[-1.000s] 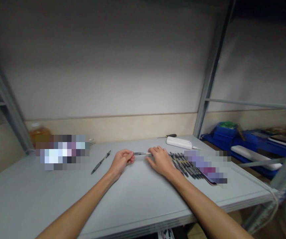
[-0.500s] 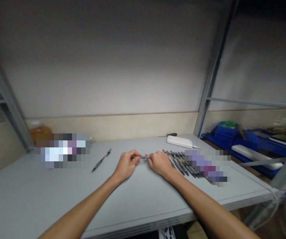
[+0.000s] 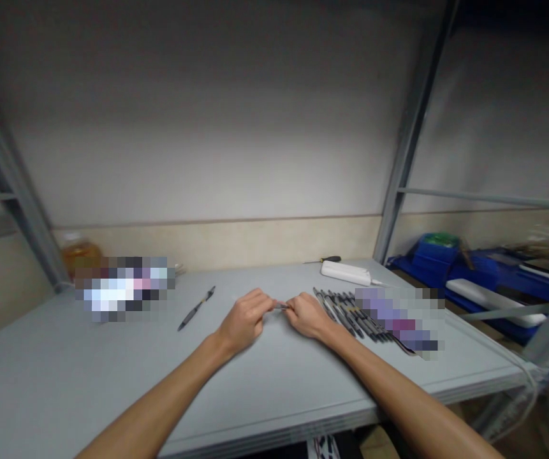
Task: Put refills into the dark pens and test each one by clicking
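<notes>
My left hand and my right hand meet above the middle of the table, both with fingers closed. Between them they grip a pen, of which only a short grey stretch shows; the rest is hidden in my fingers. To the left of my left hand a single dark pen lies slantwise on the table. Close by my right hand, several dark pens lie side by side in a row, partly behind my wrist.
Behind the pens sit a white power strip and a screwdriver. A jar of amber liquid stands at the back left, beside a blurred-out item. Metal posts frame the table. Blue bins are beyond its right edge.
My left hand has turned over the pen, its knuckles now higher and its fingers closer to my right hand. Less of the pen shows. My right hand stays almost in place.
</notes>
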A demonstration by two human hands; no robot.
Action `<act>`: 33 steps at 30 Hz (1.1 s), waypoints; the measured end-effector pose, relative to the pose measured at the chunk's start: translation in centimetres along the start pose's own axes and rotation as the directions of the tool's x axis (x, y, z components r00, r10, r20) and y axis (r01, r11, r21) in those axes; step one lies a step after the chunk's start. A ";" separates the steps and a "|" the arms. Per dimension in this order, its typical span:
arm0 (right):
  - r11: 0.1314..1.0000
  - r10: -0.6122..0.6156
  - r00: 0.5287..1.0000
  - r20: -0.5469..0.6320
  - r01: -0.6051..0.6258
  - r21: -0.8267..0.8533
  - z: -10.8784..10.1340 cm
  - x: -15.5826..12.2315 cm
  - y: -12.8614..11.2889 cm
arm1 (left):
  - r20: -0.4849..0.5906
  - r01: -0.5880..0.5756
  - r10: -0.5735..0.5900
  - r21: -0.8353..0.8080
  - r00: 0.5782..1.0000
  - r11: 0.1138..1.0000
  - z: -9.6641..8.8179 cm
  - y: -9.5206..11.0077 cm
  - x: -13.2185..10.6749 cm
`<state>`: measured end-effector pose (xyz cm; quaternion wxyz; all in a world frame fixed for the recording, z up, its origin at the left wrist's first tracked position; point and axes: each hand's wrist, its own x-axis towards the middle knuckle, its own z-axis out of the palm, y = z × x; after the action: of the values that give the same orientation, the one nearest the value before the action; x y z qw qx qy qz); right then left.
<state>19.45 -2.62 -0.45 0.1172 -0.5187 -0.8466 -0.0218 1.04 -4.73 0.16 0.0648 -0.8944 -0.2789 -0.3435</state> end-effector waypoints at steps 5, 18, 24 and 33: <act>0.999 -0.039 0.999 -0.005 0.039 0.029 0.1 0.0 0.2 | 0.068 -0.079 0.075 0.063 0.995 0.995 -0.4 -0.1 0.0; 0.986 0.058 0.998 -0.024 -0.061 -0.157 0.0 -0.1 -0.2 | 0.145 0.268 -0.251 -0.111 0.957 0.957 0.2 0.1 0.2; 0.984 0.051 0.998 -0.025 -0.054 -0.170 0.0 -0.1 -0.3 | 0.129 0.335 -0.322 -0.101 0.938 0.937 0.6 0.1 0.2; 0.991 0.056 0.998 -0.032 -0.060 -0.121 -0.2 -0.2 -0.2 | 0.070 0.295 -0.293 -0.023 0.954 0.955 0.7 0.3 0.3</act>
<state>19.36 -2.93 -0.27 0.0980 -0.5490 -0.8264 -0.0775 1.78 -4.68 -0.18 -0.0109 -0.8549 -0.4050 -0.3241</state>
